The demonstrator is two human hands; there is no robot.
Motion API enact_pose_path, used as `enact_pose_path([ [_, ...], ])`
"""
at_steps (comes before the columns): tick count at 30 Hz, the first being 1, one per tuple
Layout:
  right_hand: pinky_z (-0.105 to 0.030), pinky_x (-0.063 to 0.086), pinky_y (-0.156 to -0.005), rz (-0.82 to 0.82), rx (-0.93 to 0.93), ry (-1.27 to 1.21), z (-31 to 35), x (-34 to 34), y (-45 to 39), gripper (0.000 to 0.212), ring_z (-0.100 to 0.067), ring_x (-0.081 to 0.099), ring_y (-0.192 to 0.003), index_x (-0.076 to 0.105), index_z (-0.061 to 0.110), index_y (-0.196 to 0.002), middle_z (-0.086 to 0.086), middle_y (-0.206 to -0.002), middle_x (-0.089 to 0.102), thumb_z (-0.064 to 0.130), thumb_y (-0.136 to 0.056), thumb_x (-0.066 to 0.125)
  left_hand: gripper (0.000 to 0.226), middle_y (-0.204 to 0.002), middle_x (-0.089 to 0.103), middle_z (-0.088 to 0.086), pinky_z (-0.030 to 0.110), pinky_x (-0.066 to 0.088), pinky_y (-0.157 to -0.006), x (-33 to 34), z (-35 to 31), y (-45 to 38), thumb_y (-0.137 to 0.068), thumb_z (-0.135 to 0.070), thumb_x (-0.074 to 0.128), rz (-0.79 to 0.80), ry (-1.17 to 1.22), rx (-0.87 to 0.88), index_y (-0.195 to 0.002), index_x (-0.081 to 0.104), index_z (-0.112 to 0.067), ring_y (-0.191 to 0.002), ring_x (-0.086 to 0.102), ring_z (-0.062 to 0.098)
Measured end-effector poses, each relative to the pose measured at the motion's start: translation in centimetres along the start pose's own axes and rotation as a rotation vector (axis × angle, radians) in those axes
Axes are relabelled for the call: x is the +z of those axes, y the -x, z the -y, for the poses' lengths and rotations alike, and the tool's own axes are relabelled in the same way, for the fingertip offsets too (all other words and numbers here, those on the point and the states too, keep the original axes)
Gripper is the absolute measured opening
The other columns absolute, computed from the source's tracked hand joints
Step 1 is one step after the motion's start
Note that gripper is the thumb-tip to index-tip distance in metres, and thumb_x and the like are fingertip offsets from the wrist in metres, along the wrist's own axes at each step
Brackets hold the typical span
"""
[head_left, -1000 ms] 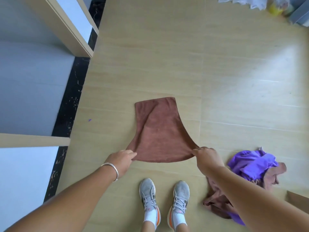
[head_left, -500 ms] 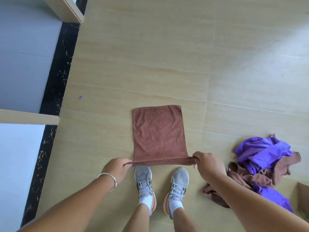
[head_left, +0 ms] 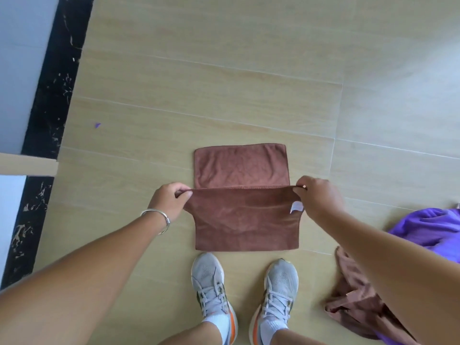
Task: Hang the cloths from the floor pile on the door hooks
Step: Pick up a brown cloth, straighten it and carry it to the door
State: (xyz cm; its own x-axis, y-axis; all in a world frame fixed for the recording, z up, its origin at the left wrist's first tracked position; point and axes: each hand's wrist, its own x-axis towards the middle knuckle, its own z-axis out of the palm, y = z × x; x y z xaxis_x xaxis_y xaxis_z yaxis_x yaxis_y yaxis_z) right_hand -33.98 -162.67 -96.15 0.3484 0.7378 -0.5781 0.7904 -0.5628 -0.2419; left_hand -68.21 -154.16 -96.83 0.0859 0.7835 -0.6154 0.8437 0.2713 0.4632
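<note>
A brown cloth [head_left: 242, 215] lies on the wooden floor in front of my feet, its near half folded up and over. My left hand [head_left: 169, 201] pinches the left corner of the raised edge. My right hand [head_left: 317, 197] pinches the right corner, beside a small white label [head_left: 296, 207]. The far part of the brown cloth lies flat on the floor. The pile of purple and brown cloths [head_left: 368, 305] sits at the lower right, partly hidden behind my right forearm. No door hooks are in view.
My two grey shoes [head_left: 211, 285] stand just behind the cloth. A black marble strip [head_left: 52, 95] and a wooden door frame [head_left: 27, 166] run along the left. A tiny purple scrap [head_left: 97, 125] lies on the floor at the left.
Both hands laid the brown cloth flat on the floor, then carried its near edge forward over the far part. The view tilted further down toward my feet.
</note>
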Motion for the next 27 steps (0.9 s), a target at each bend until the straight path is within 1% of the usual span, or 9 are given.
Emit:
enact_pose_path([
  [2,-0.029,0.035,-0.061,-0.04,-0.006,0.014,0.2,1.1,-3.5,0.016,-0.029,0.056,-0.078,0.068,0.019,-0.097,-0.009,-0.09,0.066,0.03,-0.091,0.057,0.008,-0.073,0.065,-0.013,0.021,0.041,-0.064,0.9,0.2,-3.3,-0.087,-0.021,0.065,-0.011,0.007,0.028,-0.082,0.068,-0.027,-0.071,0.06,0.007],
  [6,-0.029,0.034,-0.057,-0.017,-0.027,-0.023,0.3,3.2,-10.3,0.014,-0.026,0.056,-0.074,0.068,0.018,-0.089,-0.007,-0.081,0.065,0.027,-0.091,0.058,0.011,-0.072,0.063,-0.018,0.014,0.038,-0.059,2.4,0.5,-10.1,-0.089,-0.023,0.062,-0.039,0.024,0.065,-0.081,0.064,-0.029,-0.068,0.057,-0.002],
  [9,-0.027,0.034,-0.054,0.026,-0.047,-0.078,0.3,4.4,-15.6,0.012,-0.023,0.053,-0.072,0.067,0.018,-0.087,-0.008,-0.084,0.064,0.025,-0.091,0.058,0.013,-0.076,0.064,-0.014,0.019,0.041,-0.06,3.7,1.1,-15.2,-0.089,-0.025,0.057,-0.011,-0.013,0.083,-0.078,0.062,-0.029,-0.072,0.059,0.005],
  [14,-0.03,0.036,-0.06,0.082,-0.152,-0.004,-0.2,6.3,-22.8,0.019,-0.024,0.052,-0.081,0.062,0.018,-0.098,-0.004,-0.091,0.059,0.027,-0.097,0.045,0.015,-0.073,0.061,-0.007,0.025,0.041,-0.06,6.1,2.6,-22.2,-0.088,-0.021,0.055,0.031,-0.026,0.124,-0.075,0.06,-0.026,-0.067,0.054,0.014],
  [18,-0.029,0.035,-0.052,-0.002,-0.185,-0.007,-0.8,7.5,-25.5,0.015,-0.024,0.052,-0.071,0.059,0.019,-0.094,-0.007,-0.084,0.061,0.028,-0.096,0.047,0.012,-0.071,0.064,-0.012,0.02,0.042,-0.061,7.8,3.2,-24.2,-0.087,-0.021,0.06,-0.153,0.071,0.14,-0.077,0.062,-0.027,-0.066,0.057,0.006],
  [22,-0.03,0.033,-0.064,-0.133,-0.31,-0.03,-1.6,8.7,-25.5,0.007,-0.024,0.051,-0.077,0.06,0.017,-0.093,-0.004,-0.087,0.062,0.023,-0.091,0.058,0.012,-0.071,0.064,-0.014,0.01,0.039,-0.059,8.4,3.3,-24.0,-0.084,-0.023,0.066,-0.215,0.069,0.181,-0.078,0.061,-0.032,-0.065,0.057,-0.004],
  [24,-0.031,0.035,-0.067,-0.15,-0.325,-0.04,-2.1,9.1,-25.1,0.011,-0.025,0.052,-0.079,0.061,0.015,-0.098,-0.005,-0.092,0.062,0.021,-0.089,0.063,0.011,-0.068,0.063,-0.014,0.007,0.037,-0.054,8.2,3.3,-23.7,-0.082,-0.023,0.068,-0.221,0.051,0.176,-0.079,0.062,-0.03,-0.062,0.056,-0.005],
  [25,-0.032,0.037,-0.068,-0.158,-0.318,-0.029,-2.3,9.3,-25.0,0.014,-0.027,0.054,-0.081,0.062,0.015,-0.101,-0.006,-0.095,0.062,0.02,-0.088,0.064,0.011,-0.068,0.063,-0.014,0.007,0.037,-0.055,8.1,3.2,-23.6,-0.082,-0.021,0.068,-0.223,0.045,0.169,-0.081,0.062,-0.03,-0.062,0.057,-0.004],
  [27,-0.033,0.043,-0.071,-0.234,-0.31,0.042,-2.3,9.5,-24.5,0.02,-0.03,0.057,-0.09,0.061,0.017,-0.107,-0.005,-0.103,0.059,0.021,-0.087,0.063,0.016,-0.08,0.064,-0.009,0.018,0.043,-0.066,7.7,3.0,-23.4,-0.082,-0.013,0.067,-0.233,0.012,0.153,-0.093,0.062,-0.025,-0.073,0.061,0.007],
])
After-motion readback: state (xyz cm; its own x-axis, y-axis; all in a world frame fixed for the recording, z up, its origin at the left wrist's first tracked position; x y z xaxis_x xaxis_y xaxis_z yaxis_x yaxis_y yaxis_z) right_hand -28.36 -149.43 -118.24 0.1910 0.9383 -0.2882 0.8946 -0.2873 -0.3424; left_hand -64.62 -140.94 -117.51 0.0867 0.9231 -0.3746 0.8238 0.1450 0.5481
